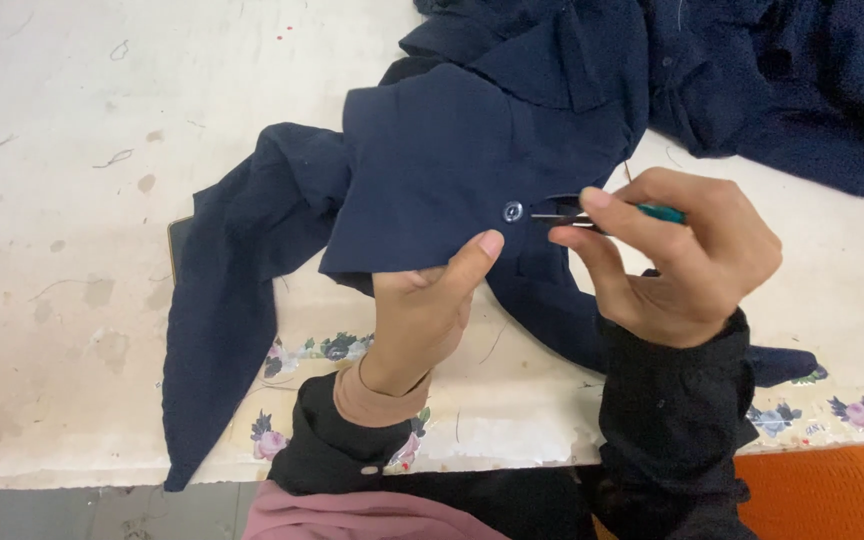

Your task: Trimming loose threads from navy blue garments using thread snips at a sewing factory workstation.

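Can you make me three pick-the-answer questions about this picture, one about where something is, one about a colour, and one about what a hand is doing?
1. Where is the button?
A. On the floor
B. On the dark garment, just above the left thumb
C. On the orange crate

2. What colour is the garment?
A. Navy blue
B. Yellow
C. White

3. What is the right hand doing?
A. Lying flat and empty
B. Waving in the air
C. Pinching a small green-handled snipping tool beside the button

Answers:
1 B, the button sits on the cloth by the left hand.
2 A, the whole cloth is dark blue.
3 C, its fingers close around the tool.
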